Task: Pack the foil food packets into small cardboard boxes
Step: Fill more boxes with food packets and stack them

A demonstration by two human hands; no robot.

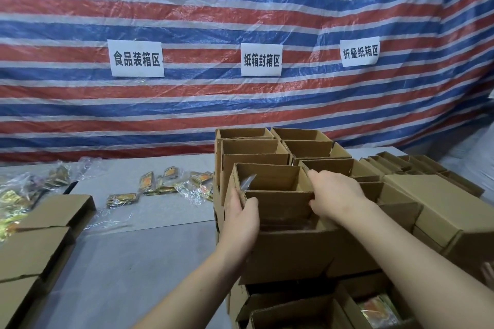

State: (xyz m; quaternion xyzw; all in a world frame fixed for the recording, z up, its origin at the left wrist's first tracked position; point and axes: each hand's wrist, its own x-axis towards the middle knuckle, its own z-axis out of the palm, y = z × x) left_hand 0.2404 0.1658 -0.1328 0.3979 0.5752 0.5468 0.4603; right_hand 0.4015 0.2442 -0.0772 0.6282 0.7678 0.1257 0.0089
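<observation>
I see my left hand (242, 218) gripping the left wall of an open cardboard box (278, 195), and my right hand (334, 196) curled over its right wall. The box sits upright atop stacked boxes, mouth upward, long axis running between my hands. Foil packets (149, 184) lie scattered on the desk (133, 262), left of my left hand.

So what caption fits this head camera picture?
Both hands, left hand and right hand, grip an open cardboard box atop stacked boxes, foil packets waiting nearby.
</observation>
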